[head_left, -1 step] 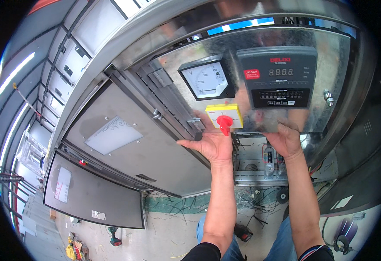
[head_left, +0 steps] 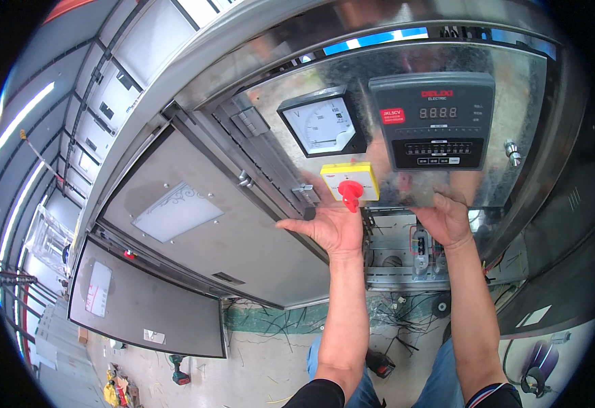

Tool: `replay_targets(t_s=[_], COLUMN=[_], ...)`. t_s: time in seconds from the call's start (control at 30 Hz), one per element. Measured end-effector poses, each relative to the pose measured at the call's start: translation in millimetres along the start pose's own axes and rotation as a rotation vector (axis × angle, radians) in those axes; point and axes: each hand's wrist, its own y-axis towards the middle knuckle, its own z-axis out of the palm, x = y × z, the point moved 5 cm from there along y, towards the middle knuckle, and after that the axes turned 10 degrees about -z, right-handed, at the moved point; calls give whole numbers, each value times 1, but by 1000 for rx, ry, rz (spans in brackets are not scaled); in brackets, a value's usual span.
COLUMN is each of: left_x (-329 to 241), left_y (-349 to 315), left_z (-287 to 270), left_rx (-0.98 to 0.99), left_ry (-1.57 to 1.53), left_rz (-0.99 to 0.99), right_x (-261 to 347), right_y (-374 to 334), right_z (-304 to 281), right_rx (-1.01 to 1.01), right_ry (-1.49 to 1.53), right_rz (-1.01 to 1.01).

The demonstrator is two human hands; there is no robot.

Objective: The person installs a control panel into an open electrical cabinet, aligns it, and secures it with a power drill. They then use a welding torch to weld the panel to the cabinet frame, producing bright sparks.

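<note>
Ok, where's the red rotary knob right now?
In the head view, the red rotary knob sits slightly right of centre, on the yellow-edged switch plate, below the dial meter and just above the left hand.

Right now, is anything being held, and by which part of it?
The right grip holds the metal instrument panel by its lower edge. The left grip reaches behind it; its hold cannot be told.
</note>
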Motion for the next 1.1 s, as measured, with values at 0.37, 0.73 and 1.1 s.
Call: replay_targets(t_s=[0.37,0.73,1.1], left_x=[-4,10,-7], left_y=[3,10,-3], left_z=[1,-3,6], left_rx=[24,-5,-57], left_ry=[16,6,140], left_rz=[22,-56,91], right_x=[-1,15,-2], right_y=[-1,-7,5], right_z=[-4,-8,10], right_rx=[-46,-49,14], right_ry=[22,8,165], right_rz=[-2,-59,70])
